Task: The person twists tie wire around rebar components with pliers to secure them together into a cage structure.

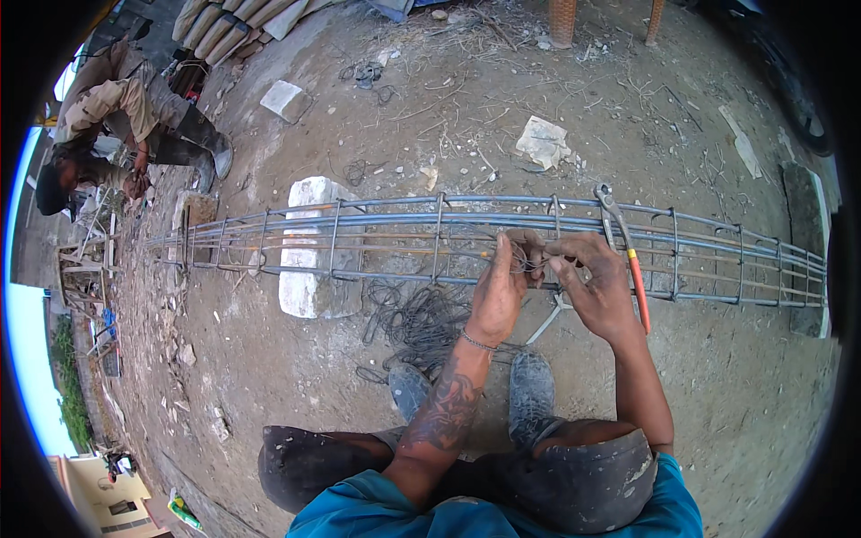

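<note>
A long rebar cage (438,235) of straight bars and square stirrups runs left to right in front of me. Over its middle, my left hand (500,291) is closed around a small tangle of thin tie wire (519,261). My right hand (599,285) pinches the same wire between thumb and fingers, close to the left fingertips. Just right of that hand, pincers (638,278) with red and yellow handles rest across the cage, jaws pointing away from me. A loose heap of dark tie wire (417,321) lies on the ground near my boots.
Under the cage's left part sits a white-grey block (300,291); another block (801,242) stands at its right end. A co-worker (134,117) bends over at the far left. Paper scrap (543,143) and a stone block (284,100) lie on the dirt beyond.
</note>
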A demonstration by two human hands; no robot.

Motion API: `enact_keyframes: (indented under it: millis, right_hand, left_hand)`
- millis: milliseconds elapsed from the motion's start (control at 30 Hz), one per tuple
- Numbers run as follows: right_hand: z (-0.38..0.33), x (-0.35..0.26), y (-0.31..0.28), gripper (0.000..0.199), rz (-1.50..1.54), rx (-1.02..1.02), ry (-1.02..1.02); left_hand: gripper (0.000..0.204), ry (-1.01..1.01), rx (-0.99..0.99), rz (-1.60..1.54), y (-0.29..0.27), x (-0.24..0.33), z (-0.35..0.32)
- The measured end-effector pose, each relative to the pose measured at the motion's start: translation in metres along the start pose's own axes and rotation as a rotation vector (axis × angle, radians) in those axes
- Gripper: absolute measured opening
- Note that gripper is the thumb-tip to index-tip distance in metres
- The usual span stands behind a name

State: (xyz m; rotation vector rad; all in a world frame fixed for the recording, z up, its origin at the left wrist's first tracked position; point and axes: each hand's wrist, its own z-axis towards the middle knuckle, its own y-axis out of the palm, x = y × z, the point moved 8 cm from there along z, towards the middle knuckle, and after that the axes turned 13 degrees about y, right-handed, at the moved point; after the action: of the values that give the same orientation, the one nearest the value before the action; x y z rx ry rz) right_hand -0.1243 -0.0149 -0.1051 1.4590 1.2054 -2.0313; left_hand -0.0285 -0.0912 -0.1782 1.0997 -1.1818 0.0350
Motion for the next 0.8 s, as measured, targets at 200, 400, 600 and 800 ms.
enact_keyframes:
  millis: [200, 400, 600, 800]
  right_hand:
    - [-0.017, -0.004, 0.01, 0.014, -0.159, 0.049, -0.203]
    - [-0.021, 0.006, 0.026, 0.012, -0.136, 0.052, -0.068]
    - [-0.024, -0.004, 0.02, 0.011, -0.232, 0.083, -0.146]
    - [-0.024, -0.003, -0.005, 0.011, -0.162, 0.155, 0.001]
  left_hand:
    - [0.038, 0.279, 0.107, -0.094, 0.006, 0.027, 0.009]
    - [0.028, 0.225, 0.18, -0.078, -0.015, 0.023, 0.009]
    - [0.028, 0.261, 0.149, 0.373, -0.029, 0.025, 0.012]
    - [0.025, 0.171, 0.05, 0.43, -0.023, 0.02, 0.013]
